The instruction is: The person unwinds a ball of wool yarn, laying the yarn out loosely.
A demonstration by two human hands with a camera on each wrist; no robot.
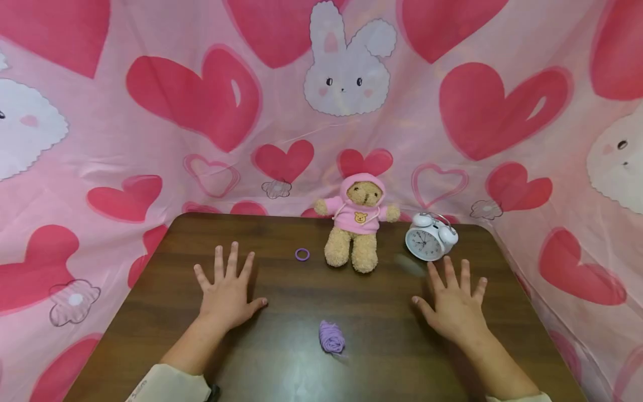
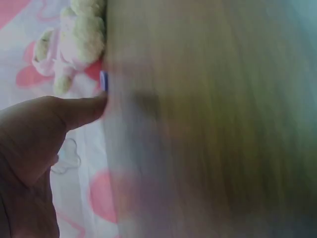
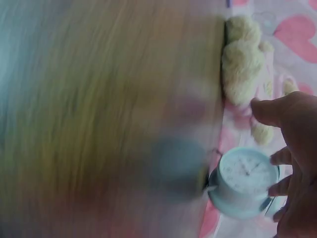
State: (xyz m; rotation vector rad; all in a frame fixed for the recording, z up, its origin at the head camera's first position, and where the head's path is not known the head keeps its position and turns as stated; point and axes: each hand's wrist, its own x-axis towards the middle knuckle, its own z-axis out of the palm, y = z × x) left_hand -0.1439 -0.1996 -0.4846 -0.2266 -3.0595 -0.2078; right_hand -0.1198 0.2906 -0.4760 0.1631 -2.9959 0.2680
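We see the left hand [image 1: 226, 300] and right hand [image 1: 456, 307], fingers spread. Nearer, between them, we note purple yarn [image 1: 331, 338].

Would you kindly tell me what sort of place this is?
Probably a staged tabletop filming corner: pink heart-patterned cloth hangs behind a dark brown wood-grain table, with a tan plush bear in a pink hoodie on it.

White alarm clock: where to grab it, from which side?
I'd pinch the thin handle of the white alarm clock from above, using the right hand, the nearer one. The handle arches over the two bells, so the top looks reachable. The teddy bear is close on the left in the head view, likely making that side tighter.
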